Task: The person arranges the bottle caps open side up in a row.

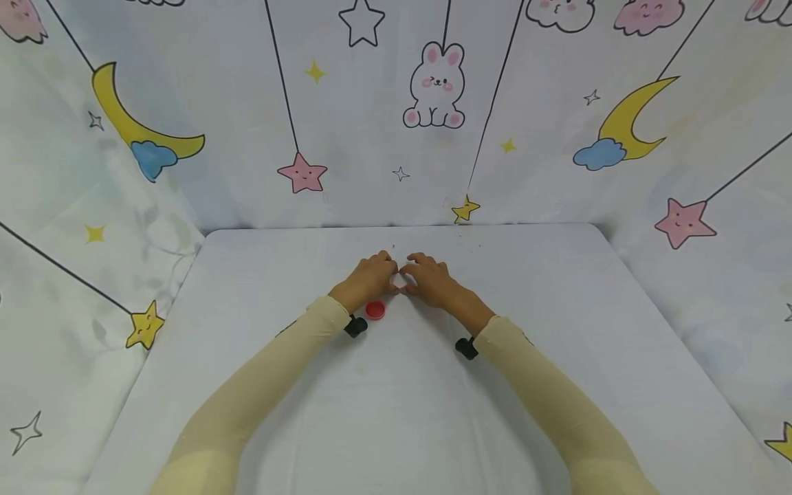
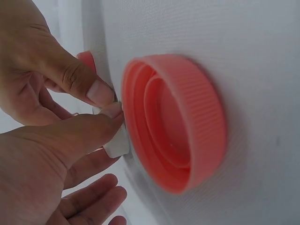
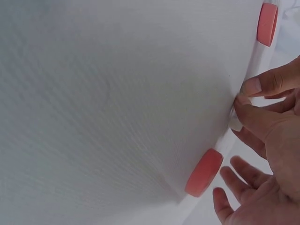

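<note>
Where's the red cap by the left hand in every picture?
Head: the red cap is just left of and below the middle.
Left wrist: big, in the middle.
Right wrist: small, near the top right corner; the lower cap is another one.
Shared landmark: the left hand, lower left in left wrist, upper hand in right wrist.

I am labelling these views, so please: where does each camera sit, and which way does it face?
Head: on the head, facing forward and down at the white table; left hand, right hand and beige fabric sleeves show.
Left wrist: on that wrist, facing the fingertips and a round red plastic cap; both hands partly show.
Right wrist: on that wrist, facing the fingertips across the table; both hands partly show.
Both wrist views share a small white piece between fingertips.
</note>
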